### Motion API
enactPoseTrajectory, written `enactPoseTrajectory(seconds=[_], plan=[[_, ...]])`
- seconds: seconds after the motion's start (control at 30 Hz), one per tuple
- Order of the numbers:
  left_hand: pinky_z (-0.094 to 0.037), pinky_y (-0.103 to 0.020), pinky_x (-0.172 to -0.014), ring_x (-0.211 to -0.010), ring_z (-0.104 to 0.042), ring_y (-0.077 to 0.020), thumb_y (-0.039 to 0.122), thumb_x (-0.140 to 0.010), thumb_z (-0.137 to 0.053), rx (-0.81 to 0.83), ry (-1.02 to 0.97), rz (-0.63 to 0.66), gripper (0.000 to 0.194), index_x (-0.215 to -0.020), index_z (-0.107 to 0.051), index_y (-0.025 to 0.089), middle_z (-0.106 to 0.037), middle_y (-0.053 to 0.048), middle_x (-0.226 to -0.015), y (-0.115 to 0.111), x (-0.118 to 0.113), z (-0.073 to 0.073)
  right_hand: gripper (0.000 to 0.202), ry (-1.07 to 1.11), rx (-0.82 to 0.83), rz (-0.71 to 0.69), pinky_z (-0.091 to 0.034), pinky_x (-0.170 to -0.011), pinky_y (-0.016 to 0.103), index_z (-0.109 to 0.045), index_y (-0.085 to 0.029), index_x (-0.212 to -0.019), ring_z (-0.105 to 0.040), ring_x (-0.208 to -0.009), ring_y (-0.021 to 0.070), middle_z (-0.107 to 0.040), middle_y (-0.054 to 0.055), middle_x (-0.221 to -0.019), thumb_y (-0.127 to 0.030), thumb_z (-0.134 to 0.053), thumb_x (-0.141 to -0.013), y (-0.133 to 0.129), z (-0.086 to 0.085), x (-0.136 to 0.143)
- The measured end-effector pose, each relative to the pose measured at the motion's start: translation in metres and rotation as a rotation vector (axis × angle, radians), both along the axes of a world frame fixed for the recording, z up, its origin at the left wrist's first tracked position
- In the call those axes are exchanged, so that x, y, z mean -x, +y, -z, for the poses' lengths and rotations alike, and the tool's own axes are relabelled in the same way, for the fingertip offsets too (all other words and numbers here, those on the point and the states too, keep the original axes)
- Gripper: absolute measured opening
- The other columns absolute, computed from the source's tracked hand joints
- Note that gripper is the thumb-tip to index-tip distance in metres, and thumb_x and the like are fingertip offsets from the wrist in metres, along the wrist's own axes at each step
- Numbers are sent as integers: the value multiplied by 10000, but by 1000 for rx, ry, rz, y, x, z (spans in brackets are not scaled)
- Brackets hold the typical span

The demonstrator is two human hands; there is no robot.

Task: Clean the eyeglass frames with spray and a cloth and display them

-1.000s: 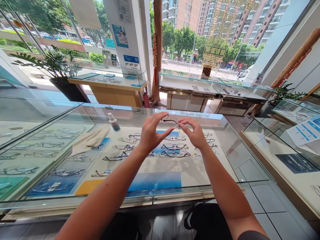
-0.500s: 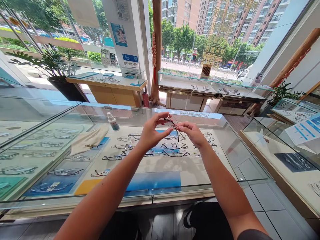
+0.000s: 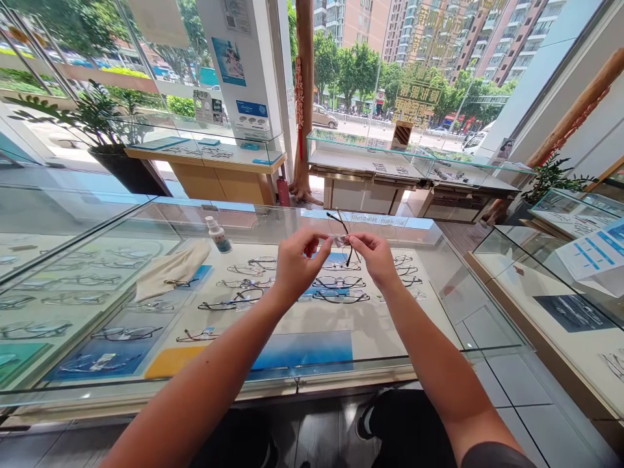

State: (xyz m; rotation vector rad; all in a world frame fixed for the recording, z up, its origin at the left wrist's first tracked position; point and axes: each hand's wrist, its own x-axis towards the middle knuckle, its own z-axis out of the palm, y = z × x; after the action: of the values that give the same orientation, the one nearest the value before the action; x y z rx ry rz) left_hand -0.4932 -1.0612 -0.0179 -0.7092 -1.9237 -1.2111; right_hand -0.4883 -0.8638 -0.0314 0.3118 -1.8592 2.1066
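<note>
Over the glass display counter (image 3: 312, 364), a pair of thin-framed eyeglasses (image 3: 340, 240) with dark temple tips is held up between my two hands. My left hand (image 3: 298, 261) has its thumb and forefinger pinched at the left side of the glasses, by a clear lens. Thumb and fingers of my right hand (image 3: 376, 261) are closed on the frame's right side. One temple points up and away, and another dark tip hangs below. Fine details of the frame are too small to make out.
A white spray bottle (image 3: 218, 235) stands on the counter at the left, beside a beige cloth (image 3: 173, 270). Under the glass lie several rows of eyeglasses (image 3: 341, 296). Another display case (image 3: 546, 279) is on the right; a potted plant (image 3: 129, 170) stands beyond the counter.
The glasses have turned in my hands, so a temple now points upward. My left fingers have moved down from the upper frame and curled into a pinch near the lens.
</note>
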Motion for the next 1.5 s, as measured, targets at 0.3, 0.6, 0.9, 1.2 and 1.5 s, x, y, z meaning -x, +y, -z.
enactPoseTrajectory(seconds=[0.3,0.6,0.9,1.2,1.5], plan=[[-315,-283,-588,-599,-405,-127,593,-894,-816,-135,-558,313,436,-974,-881,170,-546,22,-606,8,2,3,157,339,-253,362,-613,-1004,445,-843,-242,-1007,-786,-1081,270,-858,78,-1094,-365,-747,-999,-29,11,-19],[-291,-265,-573,-601,-365,-105,586,-795,-886,-248,-651,356,438,-889,-841,160,-515,30,-619,2,7,-5,201,598,-475,388,-623,-1035,459,-783,-264,-1180,-779,-1170,267,-833,92,-1219,-297,-616,-1073,-32,12,-26],[-295,-287,-578,-563,-409,-119,400,-898,-742,521,-565,314,234,-824,-821,193,-504,29,-576,-39,-14,-64,348,644,-534,773,-514,-668,362,-647,-251,-791,-629,-704,208,-684,42,-752,-405,-506,-1069,41,-9,2],[-416,-325,-683,-717,-660,-202,237,-908,-692,1226,-583,189,169,-868,-856,227,-787,-54,-816,-54,-56,-64,386,508,-550,848,-493,-670,343,-591,-257,-721,-614,-660,203,-678,42,-706,-454,-477,-1034,62,6,22],[-500,-349,-733,-817,-736,-283,114,-827,-719,1315,-510,92,190,-805,-862,237,-809,-103,-851,-49,-46,-17,380,475,-530,772,-430,-695,362,-599,-263,-715,-558,-681,219,-626,30,-704,-418,-465,-1034,58,12,27]])
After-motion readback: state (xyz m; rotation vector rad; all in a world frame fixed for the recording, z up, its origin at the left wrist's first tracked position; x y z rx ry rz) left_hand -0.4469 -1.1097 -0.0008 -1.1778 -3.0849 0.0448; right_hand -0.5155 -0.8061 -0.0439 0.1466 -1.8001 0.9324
